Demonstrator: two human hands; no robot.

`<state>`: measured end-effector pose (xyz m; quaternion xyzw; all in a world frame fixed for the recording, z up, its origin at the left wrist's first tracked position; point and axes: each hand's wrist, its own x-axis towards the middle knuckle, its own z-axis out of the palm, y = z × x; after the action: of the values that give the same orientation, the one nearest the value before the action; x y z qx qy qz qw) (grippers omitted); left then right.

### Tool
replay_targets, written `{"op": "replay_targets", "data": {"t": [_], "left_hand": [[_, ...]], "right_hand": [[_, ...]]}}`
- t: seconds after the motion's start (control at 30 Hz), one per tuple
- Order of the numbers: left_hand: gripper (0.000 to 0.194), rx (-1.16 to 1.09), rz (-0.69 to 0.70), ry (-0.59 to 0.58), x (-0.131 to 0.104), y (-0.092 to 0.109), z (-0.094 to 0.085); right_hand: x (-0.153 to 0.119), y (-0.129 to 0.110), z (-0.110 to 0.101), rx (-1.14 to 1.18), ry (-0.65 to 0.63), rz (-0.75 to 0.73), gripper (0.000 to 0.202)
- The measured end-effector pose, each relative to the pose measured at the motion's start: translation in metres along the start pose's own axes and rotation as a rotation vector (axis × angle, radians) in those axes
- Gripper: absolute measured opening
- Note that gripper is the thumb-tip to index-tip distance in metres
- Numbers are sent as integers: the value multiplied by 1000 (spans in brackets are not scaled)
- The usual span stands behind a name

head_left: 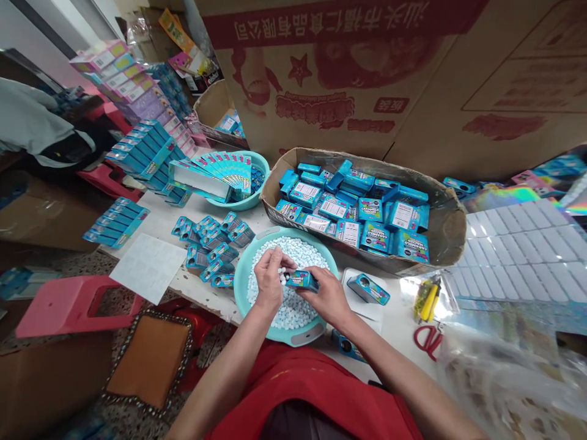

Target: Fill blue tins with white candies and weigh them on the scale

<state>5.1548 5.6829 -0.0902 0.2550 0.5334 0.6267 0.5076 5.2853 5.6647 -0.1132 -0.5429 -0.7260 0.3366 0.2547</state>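
Observation:
Over a turquoise basin full of small white candies, my right hand grips a small blue candy box lying on its side, its end turned toward my left hand. My left hand is closed around several white candies, held right at that end of the box. To the right, another blue box rests on a white scale-like plate. Part of one more blue box shows below it, near my right forearm. Left of the basin, several small blue boxes stand grouped on the table.
A cut-down carton of blue boxes stands behind the basin. Another turquoise basin holds printed cartons. Red scissors and a yellow-handled cutter lie right. A pink stool and stacked display boxes are left. A person sits far left.

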Motion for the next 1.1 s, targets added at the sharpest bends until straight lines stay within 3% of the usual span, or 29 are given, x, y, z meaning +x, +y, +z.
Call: {"op": "replay_targets", "data": {"t": [0.27,0.37,0.43,0.53,0.6,0.67,0.73,0.87,1.0,1.07,1.1], "left_hand": [[34,-25,9,-15,2,6,8],[35,-20,23,8,1,3,-3],[37,105,-13,-1,5,-9,-21],[28,594,-38,-145,17,-40,-52],[22,925,78,-215,27,-63,-64],[28,1107,231,-258,34,-83,-63],[33,1210,319,-323,37,-97,-51],[38,1449,320,-418,25,-108,-32],[38,1518,353,-590,7,-105,-48],[33,1429,313,-570,5,-103,-60],[29,1328,257,-507,6,-101,-65]], "right_hand": [[2,2,-1,48,2,0,29],[-1,7,-13,148,47,31,27],[-6,11,-24,228,95,68,29],[-15,17,-41,274,114,119,32],[-19,19,-48,256,105,127,31],[-21,19,-51,241,137,125,32],[-22,18,-51,233,184,124,35],[-17,12,-49,225,201,98,35],[-10,7,-46,214,215,90,36],[-7,9,-42,189,196,102,35],[-6,10,-39,183,191,105,35]]}}
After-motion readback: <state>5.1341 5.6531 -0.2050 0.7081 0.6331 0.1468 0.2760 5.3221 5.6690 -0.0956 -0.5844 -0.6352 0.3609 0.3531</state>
